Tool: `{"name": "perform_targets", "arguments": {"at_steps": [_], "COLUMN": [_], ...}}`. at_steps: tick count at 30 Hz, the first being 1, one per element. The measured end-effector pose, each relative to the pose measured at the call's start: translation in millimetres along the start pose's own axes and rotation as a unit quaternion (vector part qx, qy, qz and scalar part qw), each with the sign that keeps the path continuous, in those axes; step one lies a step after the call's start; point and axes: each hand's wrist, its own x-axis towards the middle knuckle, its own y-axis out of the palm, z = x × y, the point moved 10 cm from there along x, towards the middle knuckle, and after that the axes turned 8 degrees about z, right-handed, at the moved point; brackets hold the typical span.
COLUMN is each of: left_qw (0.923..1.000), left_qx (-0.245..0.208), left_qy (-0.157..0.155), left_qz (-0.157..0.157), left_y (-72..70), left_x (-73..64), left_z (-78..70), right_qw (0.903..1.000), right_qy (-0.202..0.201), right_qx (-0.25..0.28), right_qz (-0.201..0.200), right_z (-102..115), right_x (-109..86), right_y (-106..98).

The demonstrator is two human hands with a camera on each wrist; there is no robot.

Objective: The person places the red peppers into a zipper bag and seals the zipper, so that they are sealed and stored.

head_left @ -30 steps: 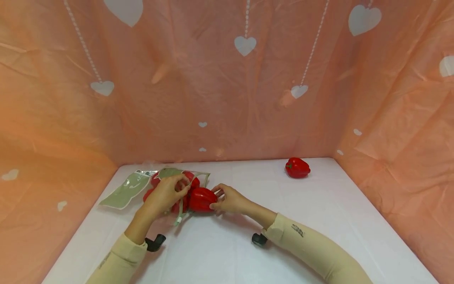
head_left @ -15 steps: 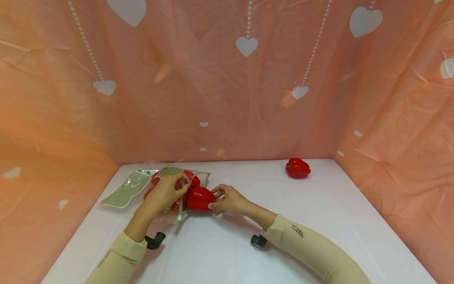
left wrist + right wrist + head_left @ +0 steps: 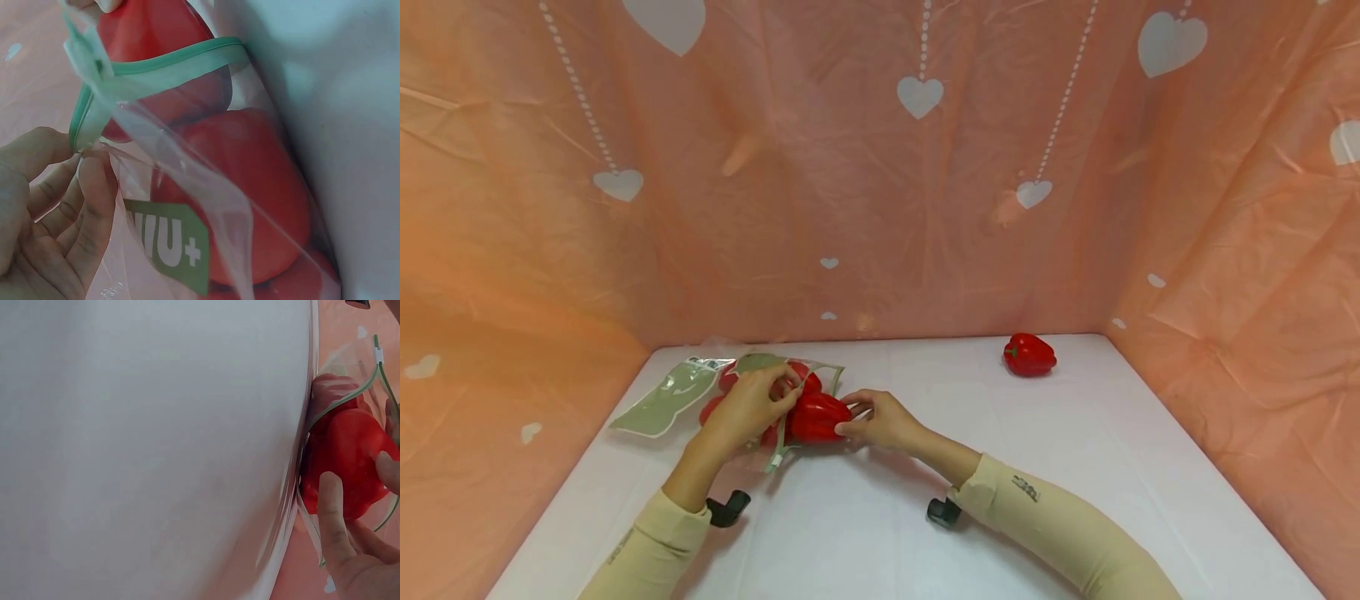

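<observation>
A clear zip bag [image 3: 673, 402] with green print lies at the left of the table, several red bell peppers [image 3: 250, 187] inside it. My left hand [image 3: 752, 408] pinches the green-edged rim [image 3: 175, 57] of its mouth between thumb and fingers, holding the mouth apart. Another red bell pepper [image 3: 818, 418] sits partway through that mouth; its inner end shows through the plastic in the left wrist view. My right hand [image 3: 883, 422] grips this pepper's outer end, thumb and fingers spread around it in the right wrist view.
One more red bell pepper [image 3: 1029, 355] lies at the back right of the white table [image 3: 865, 533]. Orange cloth [image 3: 880, 208] with white hearts surrounds the table at the back and sides. Dark wrist-worn pieces [image 3: 727, 509] stick out below my sleeves.
My right hand has moved slightly left, pushing the bell pepper farther into the bag's mouth. My left hand keeps its pinch on the rim in nearly the same spot.
</observation>
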Motion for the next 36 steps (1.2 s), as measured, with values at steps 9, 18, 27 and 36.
{"name": "perform_targets", "arguments": {"at_steps": [9,18,27,36], "left_qw": [1.0000,1.0000,0.9997,0.9996], "left_qx": [-0.002,-0.001,0.006,0.001], "left_qy": [-0.006,0.002,0.019,0.024], "left_qz": [0.000,-0.003,-0.012,-0.014], "left_y": [1.4,1.9,0.1,-0.8], "left_x": [-0.2,2.5,4.0,4.5], "left_z": [2.2,0.3,-5.1,-6.8], "right_qw": [0.9997,1.0000,0.9998,0.9998], "right_qy": [-0.003,0.003,0.012,0.008], "right_qx": [0.021,-0.005,0.016,-0.006], "right_qz": [0.009,0.005,0.004,-0.017], "right_z": [0.1,-0.9,0.1,1.9], "right_x": [3.7,5.8,9.7,14.7], "right_y": [5.9,7.8,11.6,12.8]}}
